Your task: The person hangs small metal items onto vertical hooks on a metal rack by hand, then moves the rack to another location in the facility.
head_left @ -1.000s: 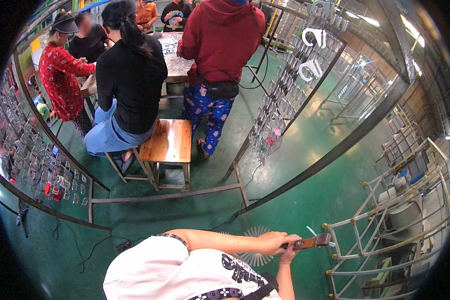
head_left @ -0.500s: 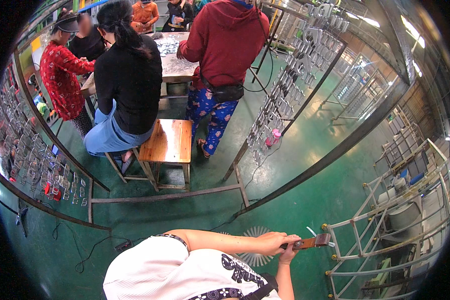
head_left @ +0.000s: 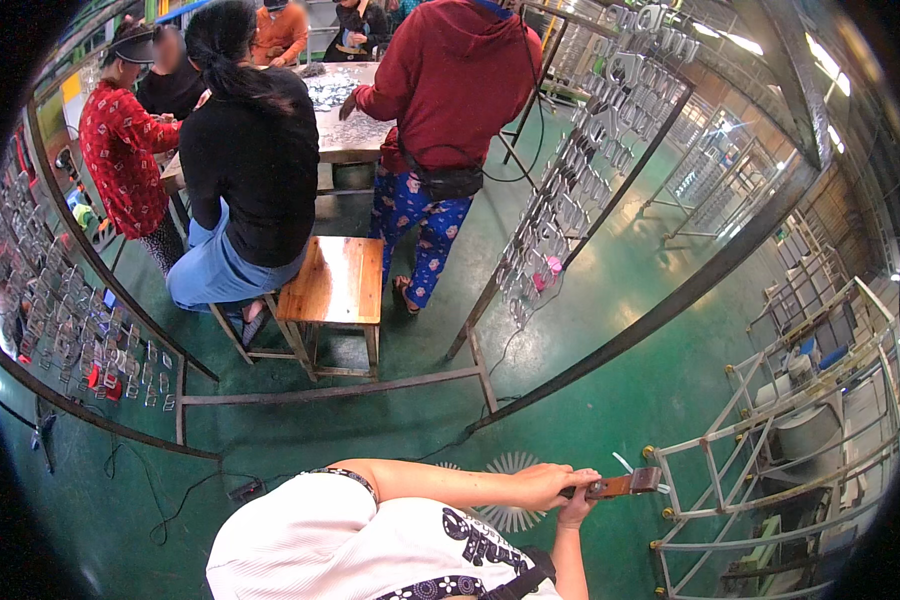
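My left hand (head_left: 542,486) reaches across from the left, its fingers closed at the dark near end of a brown, strap-like object (head_left: 616,487). Just below it my right hand (head_left: 575,510) comes up from the lower edge and is closed on the same object. A blocky brown end points right, with thin pale strips sticking out beside it. The object's exact kind is too small to tell, and its near end is hidden by my fingers. Both hands are held together above the green floor.
Close to the right stands a pale metal-frame trolley (head_left: 712,490). Metal racks with hanging parts (head_left: 580,170) rise ahead right and left, joined by a low crossbar (head_left: 330,396). Beyond it are a wooden stool (head_left: 332,280) and several people around a table (head_left: 355,140). Cables (head_left: 165,520) lie on the floor.
My hands and the brown object stay in place. At the table, the person in the dark red hoodie has shifted an arm slightly, and the person in black leans a little left.
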Demonstrator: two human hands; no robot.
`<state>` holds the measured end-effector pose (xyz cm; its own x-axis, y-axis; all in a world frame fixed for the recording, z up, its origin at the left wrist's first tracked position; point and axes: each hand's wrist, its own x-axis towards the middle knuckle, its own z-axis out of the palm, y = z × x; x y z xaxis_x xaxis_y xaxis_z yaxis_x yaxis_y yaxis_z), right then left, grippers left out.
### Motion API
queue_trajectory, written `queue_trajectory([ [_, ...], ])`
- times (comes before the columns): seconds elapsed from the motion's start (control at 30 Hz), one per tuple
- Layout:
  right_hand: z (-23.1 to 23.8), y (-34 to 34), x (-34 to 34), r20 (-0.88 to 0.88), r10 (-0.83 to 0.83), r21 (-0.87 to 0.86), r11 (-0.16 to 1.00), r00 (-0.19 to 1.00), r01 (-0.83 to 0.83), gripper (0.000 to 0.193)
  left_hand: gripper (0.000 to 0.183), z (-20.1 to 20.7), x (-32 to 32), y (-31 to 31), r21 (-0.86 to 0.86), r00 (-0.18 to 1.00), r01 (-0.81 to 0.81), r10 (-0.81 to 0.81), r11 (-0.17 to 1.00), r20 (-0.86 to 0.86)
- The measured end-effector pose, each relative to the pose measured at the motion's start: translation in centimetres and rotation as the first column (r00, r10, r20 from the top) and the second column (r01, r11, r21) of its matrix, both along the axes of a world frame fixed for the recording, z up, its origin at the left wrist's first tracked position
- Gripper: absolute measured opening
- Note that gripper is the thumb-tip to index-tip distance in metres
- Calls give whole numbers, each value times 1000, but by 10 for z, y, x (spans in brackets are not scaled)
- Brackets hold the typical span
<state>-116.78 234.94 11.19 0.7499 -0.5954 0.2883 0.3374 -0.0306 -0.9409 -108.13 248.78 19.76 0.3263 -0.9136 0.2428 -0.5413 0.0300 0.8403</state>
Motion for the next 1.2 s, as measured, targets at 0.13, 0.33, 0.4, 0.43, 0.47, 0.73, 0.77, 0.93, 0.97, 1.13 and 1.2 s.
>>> queue_trajectory([
  [0.13, 15, 2, 3, -11, 13, 0, 1000, 1000, -13, 18, 65, 10, 6, -1, -24, 1000, -3, 3, 1000, 11],
  [0.33, 39, 9, 14, -125, 29, 36, 999, 992, -24, 16, 23, 83, 72, 24, -103, 958, 167, -137, 981, 254],
  [0.4, 32, 0, 13, -109, 23, 12, 1000, 994, -22, 15, 18, 142, 96, 43, -197, 929, 131, -51, 972, 367],
  [0.43, 30, -2, 12, -94, 31, -19, 999, 995, -33, 14, 18, 170, 108, 52, -288, 918, 82, 40, 954, 394],
  [0.47, 30, -3, 12, -92, 23, -13, 1000, 996, -24, 14, 14, 195, 122, 60, -396, 897, 41, 141, 917, 420],
  [0.73, 44, 0, 15, -92, -9, 29, 999, 996, 12, 15, 14, 366, 202, 82, -887, 620, -371, 785, 276, -15],
  [0.77, 43, -2, 15, -102, -22, -2, 1000, 995, 21, 15, 14, 369, 206, 78, -885, 625, -369, 780, 285, -10],
  [0.93, 38, -1, 16, -83, -113, 91, 989, 990, 120, 15, 17, 409, 262, 57, -924, 475, -289, 876, 251, 89],
  [0.97, 40, 3, 21, -39, -96, 128, 987, 995, 100, 15, 17, 418, 265, 63, -912, 490, -302, 866, 278, 101],
  [1.13, 46, -3, 17, -68, -142, 158, 976, 988, 151, 17, 13, 428, 253, 44, -873, 484, -362, 866, 326, 122],
  [1.2, 46, -1, 15, -62, -141, 149, 978, 988, 148, 18, 18, 432, 265, 43, -923, 535, -241, 835, 300, 132],
])
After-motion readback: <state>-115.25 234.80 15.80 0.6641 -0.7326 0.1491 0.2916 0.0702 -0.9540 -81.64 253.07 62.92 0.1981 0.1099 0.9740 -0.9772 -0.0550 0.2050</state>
